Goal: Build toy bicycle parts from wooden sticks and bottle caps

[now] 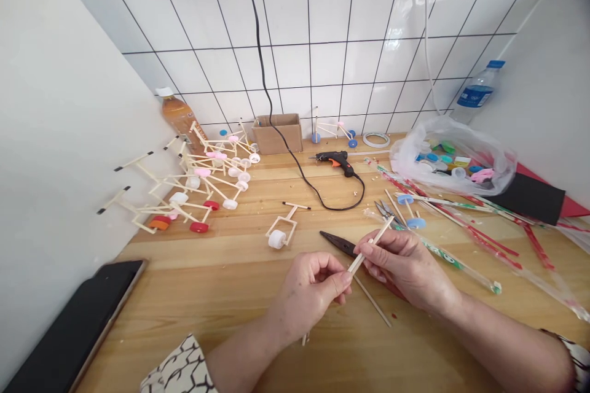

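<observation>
Between my two hands are thin wooden sticks [381,232], laid side by side and slanting up to the right. My left hand [318,285] pinches their lower end. Higher up, my right hand [405,264] holds them between thumb and fingers. Pliers [340,242] lie partly hidden behind my right hand. Under my hands a loose stick [374,302] rests on the wooden table [207,319]. A small stick frame with a white bottle-cap wheel [277,239] stands just beyond my left hand.
Several stick-and-cap models [203,172] crowd the left, near a tea bottle [177,112]. A glue gun [336,161], with its cord, lies before a cardboard box [279,135]. Rightward are a bag of caps [454,159], plastic-wrapped sticks [488,239] and a water bottle [477,95]. A phone [78,319] lies front left.
</observation>
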Demonstrator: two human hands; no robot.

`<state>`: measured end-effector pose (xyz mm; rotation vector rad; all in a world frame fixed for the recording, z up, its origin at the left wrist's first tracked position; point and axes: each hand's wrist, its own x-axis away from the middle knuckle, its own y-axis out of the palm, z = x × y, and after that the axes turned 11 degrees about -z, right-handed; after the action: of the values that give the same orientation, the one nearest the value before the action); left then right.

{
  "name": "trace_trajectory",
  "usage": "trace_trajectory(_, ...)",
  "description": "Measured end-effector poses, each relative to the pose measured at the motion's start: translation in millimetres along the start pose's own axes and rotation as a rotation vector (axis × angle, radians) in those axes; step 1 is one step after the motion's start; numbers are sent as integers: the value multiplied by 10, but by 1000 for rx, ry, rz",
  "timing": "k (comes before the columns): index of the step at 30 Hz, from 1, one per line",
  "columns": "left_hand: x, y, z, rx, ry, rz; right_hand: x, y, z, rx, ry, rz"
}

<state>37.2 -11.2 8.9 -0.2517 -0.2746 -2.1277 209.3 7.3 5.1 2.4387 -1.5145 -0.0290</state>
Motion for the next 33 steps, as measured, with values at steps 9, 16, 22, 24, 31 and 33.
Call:
trace_trajectory(9,-34,-87,-35,41,125,-92,15,3,2,71,2,-68)
trace_trajectory(16,-26,5,4,174,55,-133,20,59,8,136,2,-97)
trace_trajectory(22,-21,37,-13,201,-15,-85,28,123,-1,249,-21,-129)
trace_trajectory(24,-19,43,-20,174,-31,-66,31,141,-11,296,-37,-139)
trace_trajectory(31,-3,-22,1,-34,95,-109,159,103,-109,712,-238,-170)
trace_trajectory(33,-13,-68,6,-63,126,-85,203,87,-118,859,-326,-201)
